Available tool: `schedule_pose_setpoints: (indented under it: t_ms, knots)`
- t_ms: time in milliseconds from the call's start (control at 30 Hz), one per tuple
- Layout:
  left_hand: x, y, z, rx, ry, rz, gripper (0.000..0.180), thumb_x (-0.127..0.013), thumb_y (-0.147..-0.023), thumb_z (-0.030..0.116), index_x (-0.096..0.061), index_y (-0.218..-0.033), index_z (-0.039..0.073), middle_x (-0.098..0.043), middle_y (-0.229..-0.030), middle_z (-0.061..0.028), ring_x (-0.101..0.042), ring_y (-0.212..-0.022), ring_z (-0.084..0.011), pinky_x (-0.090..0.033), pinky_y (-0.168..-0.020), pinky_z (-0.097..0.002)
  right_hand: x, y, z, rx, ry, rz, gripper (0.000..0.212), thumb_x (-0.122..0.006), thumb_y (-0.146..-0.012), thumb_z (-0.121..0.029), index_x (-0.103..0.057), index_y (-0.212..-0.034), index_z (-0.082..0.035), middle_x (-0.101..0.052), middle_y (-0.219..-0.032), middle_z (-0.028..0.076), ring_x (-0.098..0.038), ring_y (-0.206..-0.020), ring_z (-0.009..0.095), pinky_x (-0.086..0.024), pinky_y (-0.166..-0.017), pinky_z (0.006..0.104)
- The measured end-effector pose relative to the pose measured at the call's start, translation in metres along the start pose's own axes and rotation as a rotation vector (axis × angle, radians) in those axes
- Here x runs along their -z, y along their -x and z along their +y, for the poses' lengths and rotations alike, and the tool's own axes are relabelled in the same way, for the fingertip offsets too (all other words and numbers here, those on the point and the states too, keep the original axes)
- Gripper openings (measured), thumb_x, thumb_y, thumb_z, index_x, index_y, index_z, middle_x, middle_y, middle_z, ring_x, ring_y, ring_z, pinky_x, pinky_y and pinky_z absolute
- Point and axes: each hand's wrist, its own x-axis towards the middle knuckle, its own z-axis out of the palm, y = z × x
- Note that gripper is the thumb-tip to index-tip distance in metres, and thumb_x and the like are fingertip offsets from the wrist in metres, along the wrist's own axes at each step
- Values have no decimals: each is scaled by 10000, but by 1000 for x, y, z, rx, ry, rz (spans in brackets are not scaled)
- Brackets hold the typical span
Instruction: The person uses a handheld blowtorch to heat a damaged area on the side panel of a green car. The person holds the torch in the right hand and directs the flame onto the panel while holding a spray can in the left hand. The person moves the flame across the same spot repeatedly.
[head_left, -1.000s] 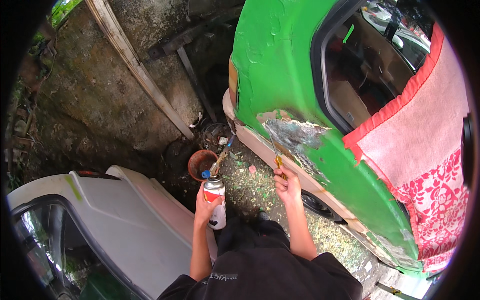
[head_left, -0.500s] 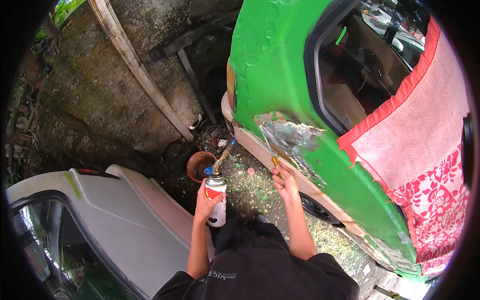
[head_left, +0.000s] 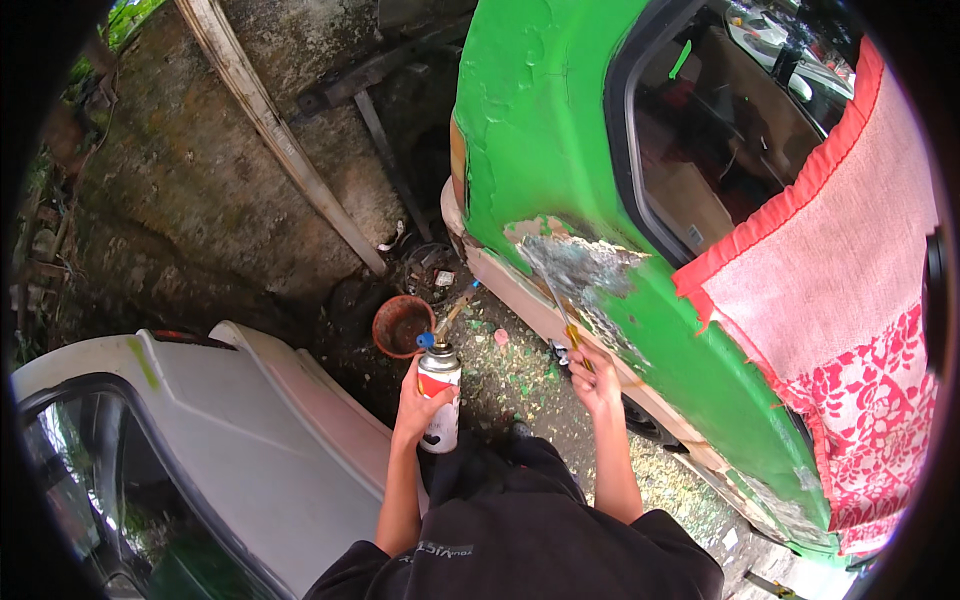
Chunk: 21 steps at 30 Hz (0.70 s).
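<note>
My left hand [head_left: 417, 405] is wrapped round the white and red gas canister of a blowtorch [head_left: 440, 400], held upright. Its brass nozzle with a blue knob points up and right, and a small blue spot shows at the tip. In my right hand [head_left: 598, 380] is a screwdriver-like tool [head_left: 572, 332] with a yellow handle and a long thin metal shaft. That shaft reaches up to a stripped grey patch [head_left: 580, 266] on the green car [head_left: 560, 150]; whether its tip touches, I cannot tell. Blistered, scorched paint surrounds the patch.
A grey car [head_left: 260, 410] stands close on my left. A reddish-brown pot [head_left: 403, 326] sits on the ground between the cars, among scattered paint flakes [head_left: 520, 372]. A long beam [head_left: 280, 140] leans on the rough wall. A pink and red cloth [head_left: 790, 290] drapes over the green car.
My right hand has moved right and slightly down along the car's side with the yellow-handled tool. The left hand and the blowtorch have shifted slightly right.
</note>
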Motion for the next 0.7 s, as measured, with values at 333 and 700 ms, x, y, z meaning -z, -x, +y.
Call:
schedule_pose_setpoints:
  t_ms: [333,700]
  knots:
    - [-6,-2,-3,-32,6,33,690,-837,-741,97,-518,-1347,11,-669,-1116,-47,-639,-991,-137,-512,-901,-306,-4,-22,5,41,115,-22,302,-560,-1024,-72,-506,-1314,-7,-520,-884,47,-334,-507,14,-246,-409,173]
    - [-11,3,-3,-16,27,20,515,-823,-751,111,-575,-1195,33,-674,-1025,-41,-632,-929,-128,-512,-862,-306,2,-58,16,14,43,7,321,-545,-1033,-77,-525,-1350,-27,-505,-891,40,-322,-507,13,-230,-404,173]
